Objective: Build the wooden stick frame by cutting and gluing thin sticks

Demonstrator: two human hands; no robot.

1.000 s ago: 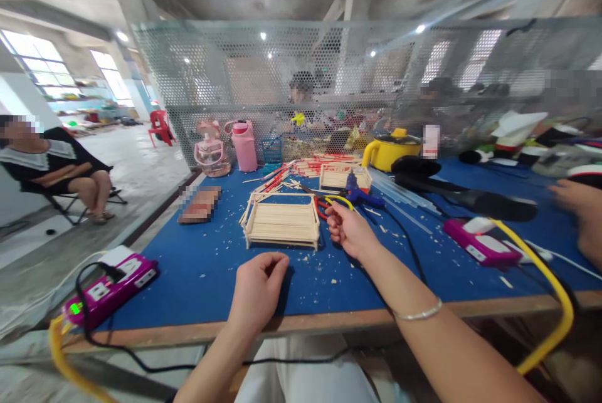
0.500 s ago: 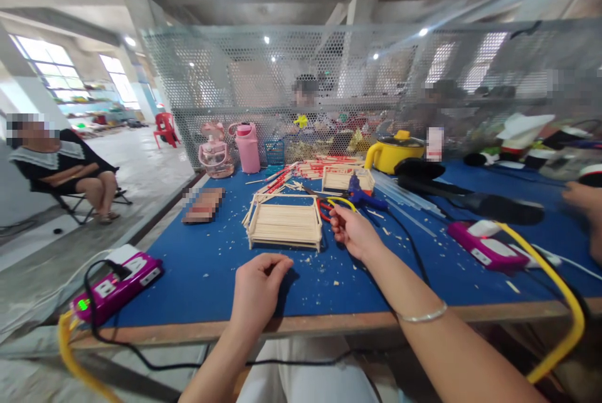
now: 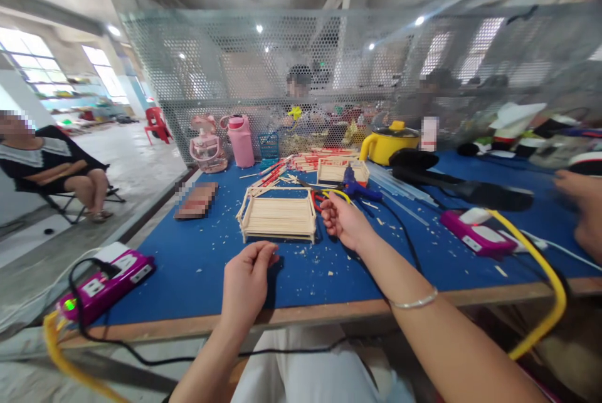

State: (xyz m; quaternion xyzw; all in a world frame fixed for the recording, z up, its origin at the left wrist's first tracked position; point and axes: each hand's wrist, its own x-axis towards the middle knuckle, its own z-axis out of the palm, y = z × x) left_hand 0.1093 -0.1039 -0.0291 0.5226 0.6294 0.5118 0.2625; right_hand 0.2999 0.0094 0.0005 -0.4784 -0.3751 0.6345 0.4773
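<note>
A small frame of pale wooden sticks [image 3: 277, 218], shaped like a little bed or bench, stands on the blue table. My left hand [image 3: 247, 281] is closed in a pinch just in front of it; whatever may be between the fingertips is too small to make out. To the right of the frame, my right hand [image 3: 345, 221] has its fingers curled in, and their contents are hidden. Close behind that hand lie red-and-yellow-handled pliers or scissors [image 3: 341, 193], partly covered, and a blue glue gun [image 3: 360, 188]. A second stick piece [image 3: 343, 172] stands farther back.
Red-tipped sticks [image 3: 310, 162] lie piled at the back, with clear glue sticks [image 3: 399, 193] to their right. Purple power strips [image 3: 108, 281] and cords flank both sides. A yellow pot [image 3: 390, 146], pink bottle [image 3: 241, 143] and mesh screen stand behind. Another person's hand [image 3: 583, 202] is at right.
The whole view has shifted slightly, so things sit a little higher and farther left. Both my hands stay near the stick frame, with their fingers still closed.
</note>
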